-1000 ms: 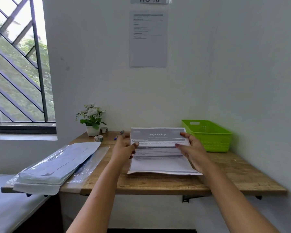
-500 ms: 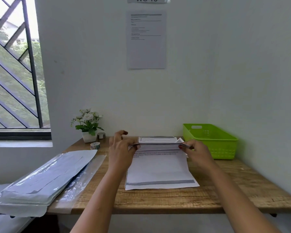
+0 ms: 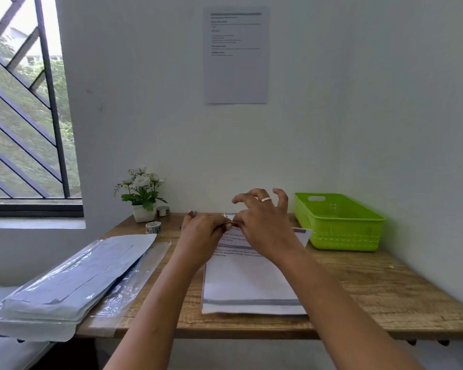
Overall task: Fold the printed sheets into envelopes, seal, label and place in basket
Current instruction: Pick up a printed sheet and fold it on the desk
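1. Folding is the step in hand. The stack of printed sheets [image 3: 251, 287] lies on the tabletop [image 3: 372, 289], just left of the green basket [image 3: 340, 236] and a little nearer the person.
2. The left hand [image 3: 203, 233] has its fingers curled and pinches the far edge of the top sheet [image 3: 230, 237], which looks turned over on itself, at a spot well left of the basket.
3. The right hand [image 3: 262, 222], between the left hand and the basket, seems to nip the same edge with thumb and forefinger, while its other fingers are spread and raised off the paper.
4. I judge this to be the first fold of one sheet, with the crease not yet pressed flat.
5. The pack of envelopes [image 3: 72, 276], wrapped in clear plastic, lies far left of the basket, at the opposite end of the tabletop. No loose envelope shows beside the sheets.
6. A roll of tape [image 3: 153, 227] stands well left of the basket, towards the wall, untouched.
7. No envelope can be seen in the basket, so the task looks barely begun. Left to do are the remaining folds, filling an envelope, sealing, labelling and dropping it in the basket, then the same for the other sheets.
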`<move>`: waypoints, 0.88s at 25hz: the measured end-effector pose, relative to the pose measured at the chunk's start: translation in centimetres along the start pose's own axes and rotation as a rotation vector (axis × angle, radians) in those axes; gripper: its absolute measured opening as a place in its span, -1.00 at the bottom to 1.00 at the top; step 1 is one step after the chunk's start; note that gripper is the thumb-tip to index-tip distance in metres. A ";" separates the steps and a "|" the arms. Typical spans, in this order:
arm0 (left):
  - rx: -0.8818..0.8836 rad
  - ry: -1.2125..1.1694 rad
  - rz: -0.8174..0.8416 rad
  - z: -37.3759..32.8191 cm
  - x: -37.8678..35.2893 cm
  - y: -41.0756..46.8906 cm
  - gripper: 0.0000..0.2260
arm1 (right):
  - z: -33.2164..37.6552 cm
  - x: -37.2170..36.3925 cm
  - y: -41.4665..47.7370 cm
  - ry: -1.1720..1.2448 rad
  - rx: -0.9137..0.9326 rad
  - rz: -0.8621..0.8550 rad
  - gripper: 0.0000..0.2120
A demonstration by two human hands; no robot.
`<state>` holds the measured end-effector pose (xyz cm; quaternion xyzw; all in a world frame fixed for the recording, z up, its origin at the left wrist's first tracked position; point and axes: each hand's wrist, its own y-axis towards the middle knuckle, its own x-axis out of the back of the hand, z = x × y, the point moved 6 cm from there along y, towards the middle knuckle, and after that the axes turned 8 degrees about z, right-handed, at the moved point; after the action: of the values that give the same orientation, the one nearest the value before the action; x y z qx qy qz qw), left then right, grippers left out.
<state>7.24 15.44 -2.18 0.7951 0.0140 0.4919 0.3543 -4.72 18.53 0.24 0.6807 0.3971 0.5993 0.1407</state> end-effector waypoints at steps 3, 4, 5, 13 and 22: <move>0.015 -0.049 0.074 1.6 -0.7 -0.7 -0.75 | -2.1 -0.5 -0.9 -0.006 -0.003 0.012 -0.97; 0.022 -0.058 0.103 1.9 -1.1 -0.7 -0.73 | -2.9 -0.8 -1.5 -0.006 -0.019 0.019 -0.98; 0.027 -0.070 0.121 2.0 -1.4 -0.8 -0.71 | -3.7 -1.1 -2.1 -0.021 -0.040 0.028 -0.97; 0.059 -0.109 0.186 3.8 -2.0 -0.8 -0.73 | -11.3 -2.8 -5.7 -0.152 -0.244 0.199 -0.95; 0.040 -0.054 0.194 2.6 -2.4 -1.0 -0.79 | -7.8 -4.9 -3.1 0.190 -0.193 0.439 -0.59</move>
<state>8.39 13.83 -5.30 0.8127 -0.0627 0.5020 0.2891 -12.98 14.82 -3.44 0.6747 0.1923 0.7118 0.0337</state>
